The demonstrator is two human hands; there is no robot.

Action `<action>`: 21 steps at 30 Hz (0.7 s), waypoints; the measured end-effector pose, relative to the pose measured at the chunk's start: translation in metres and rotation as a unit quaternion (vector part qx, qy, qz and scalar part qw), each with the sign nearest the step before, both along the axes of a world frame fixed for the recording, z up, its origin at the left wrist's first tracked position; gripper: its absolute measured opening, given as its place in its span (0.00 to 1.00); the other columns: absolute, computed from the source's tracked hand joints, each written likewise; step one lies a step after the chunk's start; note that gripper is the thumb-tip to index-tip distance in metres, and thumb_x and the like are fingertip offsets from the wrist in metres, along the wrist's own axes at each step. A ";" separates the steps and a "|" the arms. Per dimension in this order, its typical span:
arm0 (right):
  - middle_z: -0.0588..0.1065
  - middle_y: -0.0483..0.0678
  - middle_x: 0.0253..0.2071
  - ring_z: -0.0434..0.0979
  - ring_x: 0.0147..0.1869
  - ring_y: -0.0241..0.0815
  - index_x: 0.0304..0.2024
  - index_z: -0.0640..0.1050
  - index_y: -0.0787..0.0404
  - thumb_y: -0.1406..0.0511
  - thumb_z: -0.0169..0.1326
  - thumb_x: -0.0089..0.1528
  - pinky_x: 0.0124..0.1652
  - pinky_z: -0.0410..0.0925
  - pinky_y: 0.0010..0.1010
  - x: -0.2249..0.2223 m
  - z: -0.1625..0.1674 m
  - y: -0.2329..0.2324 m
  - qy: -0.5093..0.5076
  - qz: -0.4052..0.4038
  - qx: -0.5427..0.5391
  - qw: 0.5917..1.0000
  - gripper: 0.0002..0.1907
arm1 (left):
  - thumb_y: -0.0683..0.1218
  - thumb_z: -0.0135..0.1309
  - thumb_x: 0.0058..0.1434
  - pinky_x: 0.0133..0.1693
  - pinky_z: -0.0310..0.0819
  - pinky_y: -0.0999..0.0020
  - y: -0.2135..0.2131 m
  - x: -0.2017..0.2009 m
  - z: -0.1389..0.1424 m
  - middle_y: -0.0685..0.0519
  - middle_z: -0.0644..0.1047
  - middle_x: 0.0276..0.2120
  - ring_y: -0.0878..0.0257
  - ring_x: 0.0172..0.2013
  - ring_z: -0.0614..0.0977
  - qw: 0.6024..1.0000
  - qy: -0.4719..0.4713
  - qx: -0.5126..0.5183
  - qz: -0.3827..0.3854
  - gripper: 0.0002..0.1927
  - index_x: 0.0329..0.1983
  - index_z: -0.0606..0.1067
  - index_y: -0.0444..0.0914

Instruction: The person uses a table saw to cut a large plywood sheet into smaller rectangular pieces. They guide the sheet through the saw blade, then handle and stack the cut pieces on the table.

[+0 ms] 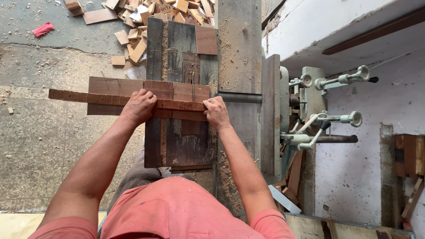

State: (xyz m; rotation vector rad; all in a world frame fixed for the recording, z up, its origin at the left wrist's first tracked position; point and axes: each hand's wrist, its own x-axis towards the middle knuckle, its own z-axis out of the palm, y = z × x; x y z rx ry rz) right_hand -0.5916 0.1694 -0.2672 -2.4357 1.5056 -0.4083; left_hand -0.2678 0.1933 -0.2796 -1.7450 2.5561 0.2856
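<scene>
pressing down on a long narrow wooden strip (110, 100), both hands are seen from above at a woodworking machine. the left hand (139, 106) is closed over the strip near its middle, with the fingers curled on its far edge, and the right hand (216, 113) is closed on the strip's right end. the strip is laid crosswise on a wider brown board (133, 86), which rests on the dark sliding table (181, 141) of the machine, and its left end sticks out well past the table. it is judged that the strip should be kept flat and tight against the board, with even pressure from both hands, and that the right fingers should be held away from the round steel bar (239, 98) just beside them. further right, pale levers with knobs (341, 79) are mounted on the machine body. sawdust is spread on the grey upright panel (239, 48). a heap of wood offcuts (146, 22) and a red rag (43, 29) are lying on the concrete floor (35, 146) beyond, well apart from the hands.
</scene>
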 end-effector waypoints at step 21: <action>0.80 0.47 0.46 0.73 0.57 0.49 0.45 0.83 0.61 0.69 0.67 0.49 0.58 0.68 0.37 0.015 0.010 -0.064 0.010 -0.005 -0.011 1.000 0.20 | 0.38 0.50 0.62 0.59 0.68 0.61 -0.060 0.012 0.001 0.52 0.77 0.47 0.59 0.55 0.76 1.000 -0.014 0.002 -0.003 0.11 0.46 0.78 0.38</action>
